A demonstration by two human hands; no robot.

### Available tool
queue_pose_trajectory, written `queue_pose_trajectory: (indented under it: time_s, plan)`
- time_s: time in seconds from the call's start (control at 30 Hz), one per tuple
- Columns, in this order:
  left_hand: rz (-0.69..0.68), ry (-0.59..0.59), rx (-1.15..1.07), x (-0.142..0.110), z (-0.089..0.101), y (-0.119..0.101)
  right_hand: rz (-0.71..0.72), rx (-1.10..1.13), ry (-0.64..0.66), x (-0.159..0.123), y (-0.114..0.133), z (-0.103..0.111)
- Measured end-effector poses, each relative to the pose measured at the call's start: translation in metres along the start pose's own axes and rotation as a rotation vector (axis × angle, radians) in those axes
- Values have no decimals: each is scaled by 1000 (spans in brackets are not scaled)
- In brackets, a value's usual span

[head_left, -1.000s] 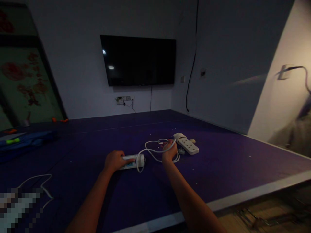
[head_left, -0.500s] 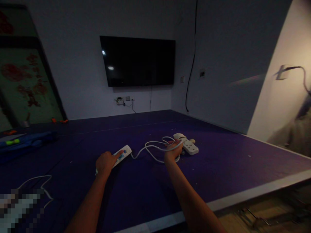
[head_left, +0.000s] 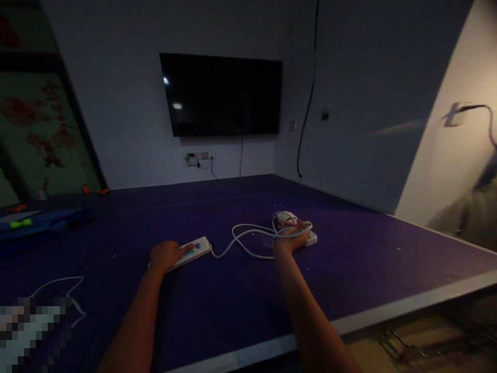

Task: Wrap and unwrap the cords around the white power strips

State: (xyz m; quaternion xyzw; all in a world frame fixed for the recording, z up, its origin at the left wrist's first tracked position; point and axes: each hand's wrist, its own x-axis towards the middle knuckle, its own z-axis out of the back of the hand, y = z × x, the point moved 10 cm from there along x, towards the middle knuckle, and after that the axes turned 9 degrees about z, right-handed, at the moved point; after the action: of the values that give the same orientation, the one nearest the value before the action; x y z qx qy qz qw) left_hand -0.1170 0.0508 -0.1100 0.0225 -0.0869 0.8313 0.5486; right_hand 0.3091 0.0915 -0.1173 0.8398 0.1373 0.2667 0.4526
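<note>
My left hand (head_left: 166,255) is closed around the near end of a white power strip (head_left: 201,245), thumb lying along its socket face. From the strip's far end a white cable (head_left: 243,236) runs in loose loops to the right. My right hand (head_left: 291,239) holds loops of this cable, one passing across its fingers; the fingertips are partly hidden. Just behind it, a second white power strip (head_left: 311,238) with a plug in its far end (head_left: 287,217) lies on the purple surface, largely covered by the hand.
The purple surface (head_left: 217,316) has a white front edge (head_left: 373,317). Blue cloth (head_left: 58,220) with a yellow-green item lies at the left, and another thin white cable (head_left: 58,280) nearer. A television (head_left: 225,96) hangs on the back wall; a black cable (head_left: 310,98) hangs at the right.
My right hand has moved right, carrying the cable loops over the second power strip. The left hand has shifted slightly left, and its strip now lies flatter and turned more sideways.
</note>
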Motion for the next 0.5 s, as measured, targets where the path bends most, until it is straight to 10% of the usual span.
queue_pose_trajectory:
  time_s: [0.33,0.5]
  plan:
    - [-165,-156,-30,9,8,-4,23,-148,-69,-2,6,9]
    - [-111,-459,-79,-2,32,-1,65,-276,32,-12,27,0]
